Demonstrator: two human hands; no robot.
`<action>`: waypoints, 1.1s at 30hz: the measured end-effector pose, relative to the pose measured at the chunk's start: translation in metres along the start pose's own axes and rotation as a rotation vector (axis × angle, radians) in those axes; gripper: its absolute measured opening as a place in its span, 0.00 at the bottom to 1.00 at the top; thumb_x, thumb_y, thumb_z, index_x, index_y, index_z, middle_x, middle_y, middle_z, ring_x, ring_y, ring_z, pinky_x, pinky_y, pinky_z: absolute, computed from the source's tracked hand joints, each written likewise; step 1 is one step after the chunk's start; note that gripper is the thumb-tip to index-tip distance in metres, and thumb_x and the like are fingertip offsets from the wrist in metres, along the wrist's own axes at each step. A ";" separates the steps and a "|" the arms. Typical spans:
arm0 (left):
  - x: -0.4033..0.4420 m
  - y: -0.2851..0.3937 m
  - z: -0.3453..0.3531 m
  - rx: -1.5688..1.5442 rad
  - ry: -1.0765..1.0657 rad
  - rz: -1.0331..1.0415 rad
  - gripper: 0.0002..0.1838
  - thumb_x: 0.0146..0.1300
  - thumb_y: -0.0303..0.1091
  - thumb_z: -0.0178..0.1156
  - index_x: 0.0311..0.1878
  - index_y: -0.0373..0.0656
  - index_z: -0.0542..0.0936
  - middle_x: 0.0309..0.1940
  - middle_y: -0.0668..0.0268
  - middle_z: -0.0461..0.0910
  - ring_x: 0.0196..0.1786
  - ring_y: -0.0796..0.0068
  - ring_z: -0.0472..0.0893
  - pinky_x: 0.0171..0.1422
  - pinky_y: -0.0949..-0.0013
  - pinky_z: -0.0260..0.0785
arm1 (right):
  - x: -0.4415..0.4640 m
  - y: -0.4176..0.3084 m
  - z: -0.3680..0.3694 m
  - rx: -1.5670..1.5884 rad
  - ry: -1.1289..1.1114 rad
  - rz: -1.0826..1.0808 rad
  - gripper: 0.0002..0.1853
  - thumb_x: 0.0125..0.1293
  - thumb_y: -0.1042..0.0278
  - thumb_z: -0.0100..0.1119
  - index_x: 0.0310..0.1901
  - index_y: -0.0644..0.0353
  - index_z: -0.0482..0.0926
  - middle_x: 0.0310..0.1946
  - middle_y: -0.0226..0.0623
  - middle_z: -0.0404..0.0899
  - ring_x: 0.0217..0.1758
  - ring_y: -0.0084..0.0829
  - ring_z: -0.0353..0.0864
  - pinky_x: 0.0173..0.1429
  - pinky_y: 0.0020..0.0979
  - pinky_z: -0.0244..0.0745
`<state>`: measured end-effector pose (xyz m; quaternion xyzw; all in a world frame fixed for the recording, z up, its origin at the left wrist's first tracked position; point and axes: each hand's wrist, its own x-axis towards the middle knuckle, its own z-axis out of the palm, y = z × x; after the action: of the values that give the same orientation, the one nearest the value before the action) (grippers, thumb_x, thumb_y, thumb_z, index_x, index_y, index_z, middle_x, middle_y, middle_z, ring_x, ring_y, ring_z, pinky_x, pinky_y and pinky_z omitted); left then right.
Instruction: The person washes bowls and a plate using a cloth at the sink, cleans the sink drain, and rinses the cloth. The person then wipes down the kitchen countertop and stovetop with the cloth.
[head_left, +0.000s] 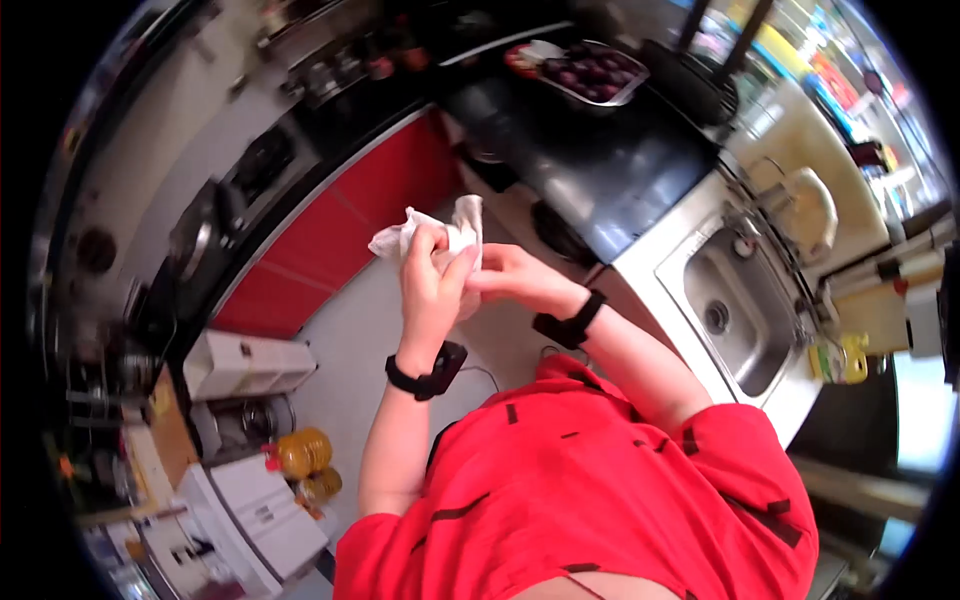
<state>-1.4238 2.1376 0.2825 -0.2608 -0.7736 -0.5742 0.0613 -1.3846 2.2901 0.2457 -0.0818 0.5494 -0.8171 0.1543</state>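
Note:
A crumpled white cloth or tissue (pixel 464 236) is bunched up between my two hands, in front of my body and above the floor. My left hand (pixel 430 285) has its fingers curled round the cloth, whose loose ends stick out above and to the left. Against the cloth's lower right side, my right hand (pixel 515 279) is closed, its fingertips touching the cloth beside my left hand. Both wrists wear black bands. Whether anything lies inside the cloth is hidden.
A steel sink (pixel 738 310) is set in the counter at the right. On the black countertop (pixel 600 160) stands a tray of dark round produce (pixel 592 75). Red cabinets (pixel 335 210) run along the left. Oil bottles (pixel 303 453) stand at the lower left.

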 end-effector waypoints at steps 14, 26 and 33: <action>0.048 -0.017 0.114 -0.006 -0.317 -0.115 0.12 0.55 0.30 0.65 0.43 0.40 0.79 0.38 0.61 0.79 0.44 0.70 0.79 0.50 0.70 0.70 | -0.120 -0.041 -0.146 -0.131 0.605 -0.198 0.12 0.65 0.71 0.48 0.44 0.67 0.78 0.40 0.33 0.80 0.45 0.22 0.76 0.52 0.24 0.71; 0.077 -0.041 0.147 -0.083 -0.372 -0.238 0.24 0.61 0.27 0.58 0.62 0.41 0.70 0.58 0.63 0.67 0.56 0.69 0.73 0.57 0.69 0.70 | -0.158 0.032 -0.380 -1.175 1.335 0.018 0.25 0.54 0.64 0.64 0.55 0.59 0.74 0.55 0.50 0.72 0.59 0.47 0.70 0.63 0.43 0.66; 0.054 -0.102 0.072 -0.025 -0.265 -0.465 0.21 0.65 0.30 0.57 0.61 0.42 0.71 0.55 0.65 0.72 0.55 0.73 0.74 0.54 0.70 0.69 | -0.099 0.062 -0.292 -1.336 0.956 0.706 0.45 0.49 0.36 0.65 0.69 0.30 0.58 0.76 0.36 0.40 0.74 0.64 0.36 0.64 0.76 0.42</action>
<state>-1.5036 2.2008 0.1922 -0.1499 -0.8069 -0.5432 -0.1772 -1.3702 2.5571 0.0802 0.3685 0.9096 -0.1781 0.0717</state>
